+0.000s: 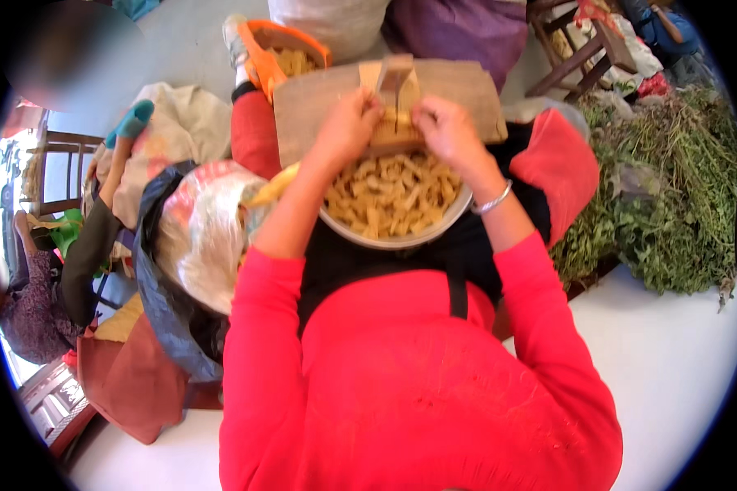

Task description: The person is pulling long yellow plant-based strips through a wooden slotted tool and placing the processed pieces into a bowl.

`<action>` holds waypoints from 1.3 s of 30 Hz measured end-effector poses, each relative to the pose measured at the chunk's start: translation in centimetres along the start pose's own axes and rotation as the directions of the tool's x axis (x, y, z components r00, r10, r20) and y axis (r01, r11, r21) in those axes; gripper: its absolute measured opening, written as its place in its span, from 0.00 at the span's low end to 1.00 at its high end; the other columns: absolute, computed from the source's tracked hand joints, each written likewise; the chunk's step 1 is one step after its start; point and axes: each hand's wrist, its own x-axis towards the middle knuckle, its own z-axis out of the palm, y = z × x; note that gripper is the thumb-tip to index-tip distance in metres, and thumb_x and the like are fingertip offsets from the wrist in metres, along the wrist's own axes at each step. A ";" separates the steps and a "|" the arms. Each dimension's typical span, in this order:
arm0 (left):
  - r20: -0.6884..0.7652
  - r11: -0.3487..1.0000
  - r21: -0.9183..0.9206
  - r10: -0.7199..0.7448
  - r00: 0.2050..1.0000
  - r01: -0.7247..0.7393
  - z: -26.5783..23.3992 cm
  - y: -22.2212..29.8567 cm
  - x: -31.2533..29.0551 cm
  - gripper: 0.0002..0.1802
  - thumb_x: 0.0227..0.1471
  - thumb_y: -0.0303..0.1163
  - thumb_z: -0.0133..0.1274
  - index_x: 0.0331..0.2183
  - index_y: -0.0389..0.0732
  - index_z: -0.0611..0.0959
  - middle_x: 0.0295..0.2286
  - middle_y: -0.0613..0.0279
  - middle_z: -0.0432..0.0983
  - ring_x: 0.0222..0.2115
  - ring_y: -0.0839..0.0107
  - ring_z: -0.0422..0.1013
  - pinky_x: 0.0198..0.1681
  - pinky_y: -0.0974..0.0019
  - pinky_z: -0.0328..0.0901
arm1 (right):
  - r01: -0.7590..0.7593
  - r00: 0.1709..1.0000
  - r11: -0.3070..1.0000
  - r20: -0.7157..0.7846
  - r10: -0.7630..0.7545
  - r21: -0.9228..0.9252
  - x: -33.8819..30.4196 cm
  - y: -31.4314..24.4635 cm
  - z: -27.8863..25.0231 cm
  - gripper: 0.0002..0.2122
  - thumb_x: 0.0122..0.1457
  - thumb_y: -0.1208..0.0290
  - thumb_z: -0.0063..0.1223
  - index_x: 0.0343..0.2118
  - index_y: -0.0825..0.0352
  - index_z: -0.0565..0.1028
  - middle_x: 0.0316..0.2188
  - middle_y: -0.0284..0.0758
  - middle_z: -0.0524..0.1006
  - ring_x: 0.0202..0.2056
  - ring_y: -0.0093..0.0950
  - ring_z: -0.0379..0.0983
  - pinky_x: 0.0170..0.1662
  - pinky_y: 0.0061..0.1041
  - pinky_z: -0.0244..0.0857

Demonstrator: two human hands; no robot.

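- L hand & R hand met over the mid. of the wooden board, close to its near edge; fingertips of both pressed together, pinching opp. ends of a pale yellow strip, as far as could be made out.
- Strip sat just on the near side of the upright block, which rose from mid. of the board's far edge; prob. held from both ends to keep it straight & steady there.
- Bowl stood in the lap, tucked against the board's near edge, prob. so bits coming off would drop in; short tan pieces filled it nearly to the rim.
- Clear plastic bag stood left of the bowl, w/ longer yellow pieces poking out, prob. for easy reach by the L hand.
- Orange container, w/ more pieces inside, was beyond the board's far left corner.
- Hard to tell: fingers hid the strip's ends; dark slot in the block too small to read, blade or gap unclear. Board's underside & its support out of sight; bowl's far rim hidden by board & forearms.
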 end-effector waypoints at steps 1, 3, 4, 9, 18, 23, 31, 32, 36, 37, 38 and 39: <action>-0.097 0.971 0.235 0.064 0.993 -0.039 0.7 -1.1 -0.8 0.07 0.53 0.28 0.51 0.27 0.35 0.75 0.20 0.61 0.69 0.23 0.72 0.66 0.29 0.67 0.63 | 0.060 0.998 0.996 -0.011 -0.061 -0.069 -1.2 1.0 0.4 0.04 0.53 0.75 0.52 0.30 0.67 0.76 0.28 0.44 0.75 0.29 0.38 0.71 0.35 0.32 0.65; -0.107 0.980 0.196 0.036 0.994 -0.014 -0.1 -1.2 -1.7 0.06 0.52 0.27 0.52 0.27 0.35 0.75 0.19 0.61 0.69 0.23 0.73 0.66 0.29 0.66 0.63 | 0.107 0.994 0.973 -0.010 -0.112 -0.202 -2.3 1.5 0.2 0.05 0.52 0.75 0.52 0.32 0.65 0.76 0.32 0.41 0.76 0.33 0.42 0.71 0.37 0.37 0.65; -0.112 0.984 0.176 0.019 0.994 0.001 -0.4 -1.0 -2.1 0.06 0.52 0.27 0.52 0.27 0.35 0.75 0.19 0.60 0.69 0.23 0.73 0.66 0.28 0.66 0.63 | 0.192 0.976 0.948 -0.054 -0.212 -0.252 -2.4 1.0 -0.2 0.05 0.52 0.74 0.52 0.32 0.65 0.76 0.33 0.40 0.76 0.34 0.41 0.71 0.38 0.37 0.65; 0.044 0.885 -0.391 -0.258 0.965 0.255 2.2 1.0 -6.3 0.02 0.54 0.23 0.50 0.29 0.39 0.77 0.19 0.70 0.70 0.19 0.82 0.63 0.23 0.78 0.59 | 0.306 0.907 0.899 -0.190 -0.375 -0.313 -4.7 -3.6 2.0 0.05 0.53 0.68 0.55 0.32 0.61 0.77 0.34 0.34 0.76 0.37 0.35 0.71 0.39 0.36 0.63; 0.225 0.862 0.438 0.172 0.959 -0.257 -1.4 8.1 -12.0 0.12 0.56 0.35 0.50 0.25 0.38 0.77 0.17 0.54 0.70 0.16 0.56 0.69 0.21 0.58 0.62 | 0.172 0.984 0.961 0.000 -0.176 -0.215 -8.0 -4.1 -1.1 0.13 0.54 0.67 0.56 0.18 0.65 0.69 0.13 0.43 0.68 0.19 0.43 0.69 0.21 0.37 0.60; 0.286 0.840 -0.007 0.521 0.804 -0.542 -4.7 16.8 -12.5 0.10 0.54 0.36 0.53 0.27 0.38 0.79 0.17 0.57 0.71 0.17 0.53 0.69 0.20 0.59 0.63 | 0.037 0.750 0.831 0.534 -0.390 0.555 -12.1 -13.4 -7.4 0.03 0.53 0.75 0.55 0.24 0.67 0.77 0.20 0.37 0.77 0.19 0.31 0.73 0.24 0.27 0.64; 0.097 0.832 -0.525 0.266 0.959 -0.178 1.9 12.1 -11.5 0.14 0.58 0.29 0.43 0.45 0.34 0.74 0.24 0.66 0.71 0.22 0.76 0.65 0.26 0.72 0.62 | -0.023 0.982 0.833 -0.144 0.123 0.553 -9.3 -10.3 -3.6 0.08 0.59 0.78 0.49 0.39 0.73 0.78 0.26 0.30 0.79 0.26 0.16 0.72 0.29 0.16 0.66; 0.157 0.807 -0.587 0.192 0.969 -0.064 2.5 11.0 -10.9 0.15 0.58 0.28 0.44 0.46 0.35 0.73 0.24 0.66 0.70 0.21 0.77 0.64 0.25 0.72 0.60 | 0.034 0.965 0.872 -0.242 0.098 0.489 -8.7 -8.7 -1.8 0.09 0.59 0.78 0.49 0.40 0.71 0.79 0.25 0.30 0.79 0.25 0.16 0.73 0.28 0.17 0.66; 0.432 0.515 -0.762 -0.048 0.901 0.393 3.7 6.9 -9.8 0.20 0.55 0.25 0.46 0.51 0.39 0.69 0.23 0.70 0.64 0.17 0.84 0.55 0.20 0.79 0.52 | 0.151 0.926 0.987 -0.340 -0.163 -0.062 -7.9 -4.3 0.7 0.11 0.53 0.75 0.56 0.40 0.59 0.80 0.21 0.36 0.77 0.21 0.30 0.74 0.27 0.24 0.65; 0.453 0.477 -0.769 -0.066 0.889 0.427 3.9 6.2 -9.5 0.20 0.55 0.26 0.47 0.51 0.40 0.68 0.22 0.71 0.64 0.17 0.85 0.54 0.20 0.79 0.51 | 0.161 0.919 0.969 -0.331 -0.216 -0.185 -7.8 -4.0 0.7 0.11 0.52 0.74 0.57 0.40 0.59 0.80 0.19 0.35 0.76 0.20 0.31 0.73 0.27 0.25 0.65; 0.476 0.438 -0.772 -0.081 0.876 0.460 4.3 5.6 -9.3 0.21 0.55 0.26 0.47 0.51 0.41 0.67 0.22 0.71 0.64 0.16 0.85 0.53 0.19 0.79 0.50 | 0.167 0.910 0.937 -0.317 -0.267 -0.308 -7.8 -3.6 0.7 0.11 0.51 0.73 0.57 0.39 0.58 0.80 0.18 0.34 0.76 0.19 0.32 0.72 0.27 0.27 0.65; 0.449 0.438 -0.779 -0.111 0.886 0.449 4.7 5.3 -9.4 0.15 0.55 0.27 0.49 0.46 0.42 0.71 0.21 0.70 0.64 0.16 0.85 0.54 0.19 0.79 0.50 | 0.173 0.905 0.938 -0.327 -0.272 -0.299 -7.7 -3.1 1.0 0.11 0.50 0.72 0.58 0.39 0.56 0.81 0.18 0.31 0.74 0.19 0.32 0.70 0.25 0.29 0.63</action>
